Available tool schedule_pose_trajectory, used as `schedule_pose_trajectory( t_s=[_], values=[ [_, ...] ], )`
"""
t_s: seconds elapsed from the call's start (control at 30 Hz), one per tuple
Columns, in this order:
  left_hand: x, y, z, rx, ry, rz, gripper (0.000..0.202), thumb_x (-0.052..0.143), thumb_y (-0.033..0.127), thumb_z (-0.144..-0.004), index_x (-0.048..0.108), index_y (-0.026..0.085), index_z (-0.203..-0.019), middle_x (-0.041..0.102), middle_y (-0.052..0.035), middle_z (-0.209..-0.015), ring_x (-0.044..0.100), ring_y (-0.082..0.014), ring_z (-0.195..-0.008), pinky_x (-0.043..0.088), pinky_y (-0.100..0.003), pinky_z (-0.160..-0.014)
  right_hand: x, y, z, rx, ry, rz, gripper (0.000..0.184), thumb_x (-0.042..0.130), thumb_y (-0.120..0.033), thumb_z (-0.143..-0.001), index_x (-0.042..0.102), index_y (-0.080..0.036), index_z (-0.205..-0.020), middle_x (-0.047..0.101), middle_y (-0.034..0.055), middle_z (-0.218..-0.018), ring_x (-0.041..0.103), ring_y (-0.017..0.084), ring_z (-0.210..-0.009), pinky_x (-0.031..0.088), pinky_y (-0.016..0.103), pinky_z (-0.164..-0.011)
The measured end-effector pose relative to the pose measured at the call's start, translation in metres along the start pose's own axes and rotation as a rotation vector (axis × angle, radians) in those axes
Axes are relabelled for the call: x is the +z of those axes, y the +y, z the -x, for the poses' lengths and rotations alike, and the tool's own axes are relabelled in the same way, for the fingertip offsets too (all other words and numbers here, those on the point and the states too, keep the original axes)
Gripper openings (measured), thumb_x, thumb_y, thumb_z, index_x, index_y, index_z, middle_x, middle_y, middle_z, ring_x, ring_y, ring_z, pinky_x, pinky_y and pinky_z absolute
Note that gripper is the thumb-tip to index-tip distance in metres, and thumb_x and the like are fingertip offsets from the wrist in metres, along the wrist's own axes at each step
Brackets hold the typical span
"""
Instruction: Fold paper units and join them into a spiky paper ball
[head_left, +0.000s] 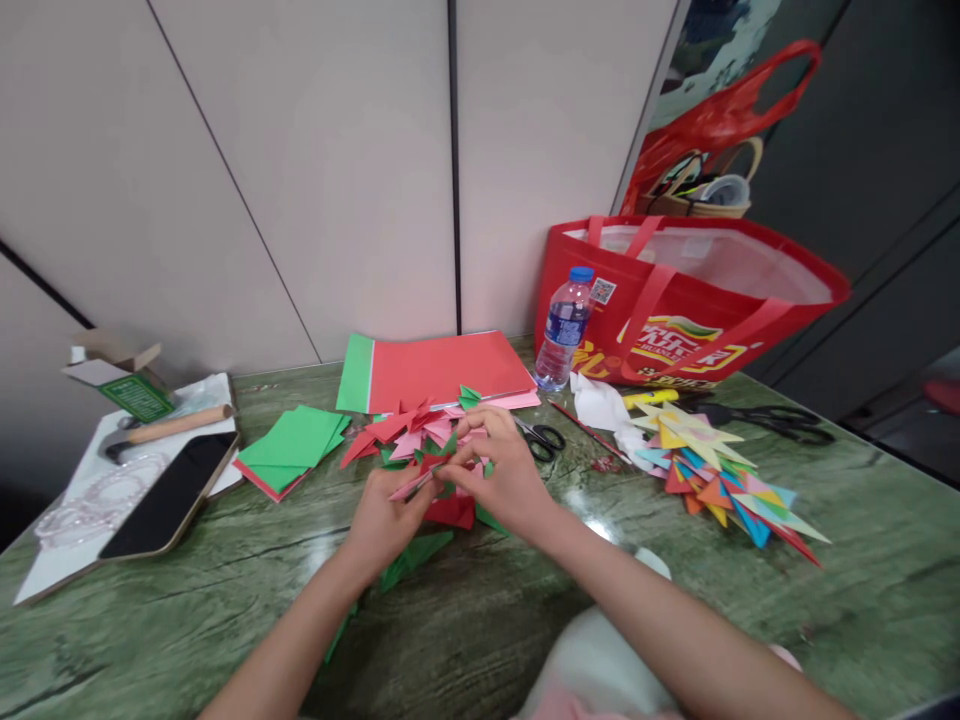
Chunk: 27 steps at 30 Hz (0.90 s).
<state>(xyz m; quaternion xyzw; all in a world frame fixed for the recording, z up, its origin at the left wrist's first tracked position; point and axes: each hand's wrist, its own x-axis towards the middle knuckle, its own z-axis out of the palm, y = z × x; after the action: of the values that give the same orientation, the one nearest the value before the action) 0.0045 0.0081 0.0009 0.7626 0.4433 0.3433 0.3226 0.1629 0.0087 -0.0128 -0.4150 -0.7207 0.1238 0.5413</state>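
Observation:
Both hands meet over the middle of the table, around small folded paper pieces. My left hand (390, 520) is closed on a pink folded paper piece (411, 484). Thumb and fingers of my right hand (504, 478) pinch at the far end of the same small cluster, where red and green paper shows; its exact shape is partly hidden by the fingers. Just beyond the hands lies a loose heap of red, pink and green folded papers (394, 428). Below them on the table are a red folded piece (454, 512) and green folded pieces (418, 556).
Green paper squares (292, 448) lie left, near a phone (172, 495), hammer (180, 424) and small box (135, 390). Red sheets (450, 368) lie behind. Right are scissors (544, 440), a water bottle (564, 335), a red bag (675, 320) and a multicoloured folded-paper bundle (720, 475).

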Motion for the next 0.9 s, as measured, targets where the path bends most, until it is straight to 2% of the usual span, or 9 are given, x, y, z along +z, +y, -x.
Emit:
schedule_pose_trajectory(
  t_s=[0.1, 0.17, 0.23, 0.3, 0.37, 0.47, 0.57, 0.73, 0.9],
  values=[
    [0.001, 0.000, 0.000, -0.025, -0.011, 0.013, 0.035, 0.052, 0.034, -0.074, 0.051, 0.016, -0.045, 0.040, 0.0031, -0.043, 0.032, -0.0094, -0.045, 0.023, -0.020, -0.043, -0.002, -0.002, -0.002, 0.181, -0.020, -0.136, 0.024, 0.075, -0.022, -0.062, 0.052, -0.019, -0.058, 0.058, 0.0006, -0.073, 0.056, 0.019, -0.080, 0.044, 0.035, -0.074],
    [0.002, 0.000, 0.000, -0.087, -0.024, 0.055, 0.035, 0.051, 0.036, -0.074, 0.051, 0.016, -0.045, 0.041, 0.0026, -0.042, 0.034, -0.0099, -0.044, 0.024, -0.021, -0.043, -0.001, -0.004, -0.001, 0.293, -0.040, -0.221, 0.023, 0.073, -0.022, -0.063, 0.052, -0.020, -0.069, 0.058, -0.0010, -0.072, 0.057, 0.017, -0.074, 0.044, 0.031, -0.069],
    [0.004, 0.001, 0.000, -0.154, -0.036, 0.101, 0.036, 0.049, 0.039, -0.074, 0.051, 0.015, -0.046, 0.041, 0.0022, -0.041, 0.035, -0.0101, -0.044, 0.026, -0.021, -0.043, 0.000, -0.005, 0.000, 0.346, -0.054, -0.292, 0.028, 0.071, -0.021, -0.064, 0.051, -0.021, -0.085, 0.060, -0.0010, -0.077, 0.058, 0.017, -0.075, 0.044, 0.030, -0.068],
    [0.005, 0.003, 0.000, -0.185, -0.046, 0.133, 0.036, 0.049, 0.039, -0.072, 0.051, 0.015, -0.046, 0.040, 0.0021, -0.042, 0.034, -0.0100, -0.045, 0.027, -0.021, -0.044, 0.002, -0.007, 0.002, 0.349, -0.072, -0.355, 0.039, 0.070, -0.020, -0.065, 0.048, -0.022, -0.098, 0.061, -0.0010, -0.080, 0.059, 0.017, -0.077, 0.045, 0.029, -0.069],
    [0.005, 0.003, 0.000, -0.187, -0.060, 0.148, 0.034, 0.051, 0.038, -0.070, 0.048, 0.015, -0.044, 0.038, 0.0028, -0.043, 0.032, -0.0092, -0.046, 0.025, -0.021, -0.045, 0.002, -0.008, 0.002, 0.345, -0.111, -0.388, 0.044, 0.070, -0.023, -0.066, 0.047, -0.022, -0.104, 0.062, -0.0015, -0.078, 0.059, 0.016, -0.074, 0.045, 0.028, -0.067],
    [0.006, 0.003, 0.000, -0.191, -0.098, 0.161, 0.034, 0.051, 0.038, -0.069, 0.044, 0.016, -0.044, 0.037, 0.0034, -0.042, 0.031, -0.0089, -0.045, 0.024, -0.021, -0.045, 0.002, -0.011, 0.002, 0.354, -0.135, -0.384, 0.033, 0.069, -0.026, -0.068, 0.052, -0.021, -0.096, 0.061, -0.0018, -0.074, 0.058, 0.014, -0.068, 0.045, 0.025, -0.060],
    [0.006, 0.002, 0.001, -0.188, -0.110, 0.160, 0.040, 0.050, 0.044, -0.072, 0.044, 0.016, -0.044, 0.039, 0.0029, -0.042, 0.033, -0.0091, -0.045, 0.025, -0.021, -0.045, 0.001, -0.013, 0.001, 0.389, -0.128, -0.385, 0.022, 0.063, -0.021, -0.071, 0.054, -0.019, -0.091, 0.060, -0.0024, -0.072, 0.058, 0.013, -0.066, 0.045, 0.024, -0.059],
    [0.007, -0.002, 0.000, -0.178, -0.076, 0.186, 0.045, 0.054, 0.046, -0.072, 0.040, 0.016, -0.042, 0.036, 0.0040, -0.041, 0.031, -0.0080, -0.044, 0.024, -0.021, -0.045, 0.002, -0.010, 0.002, 0.378, -0.154, -0.323, 0.025, 0.055, -0.012, -0.073, 0.054, -0.020, -0.097, 0.059, -0.0014, -0.075, 0.057, 0.013, -0.070, 0.044, 0.025, -0.062],
    [0.010, -0.006, 0.000, -0.262, 0.004, 0.350, 0.038, 0.065, 0.039, -0.065, 0.046, 0.014, -0.043, 0.039, 0.0048, -0.043, 0.032, -0.0073, -0.045, 0.025, -0.020, -0.046, 0.005, -0.002, 0.004, 0.297, -0.171, -0.298, 0.037, 0.046, -0.006, -0.075, 0.052, -0.021, -0.108, 0.058, 0.0007, -0.081, 0.056, 0.012, -0.071, 0.044, 0.026, -0.064]
  ],
)
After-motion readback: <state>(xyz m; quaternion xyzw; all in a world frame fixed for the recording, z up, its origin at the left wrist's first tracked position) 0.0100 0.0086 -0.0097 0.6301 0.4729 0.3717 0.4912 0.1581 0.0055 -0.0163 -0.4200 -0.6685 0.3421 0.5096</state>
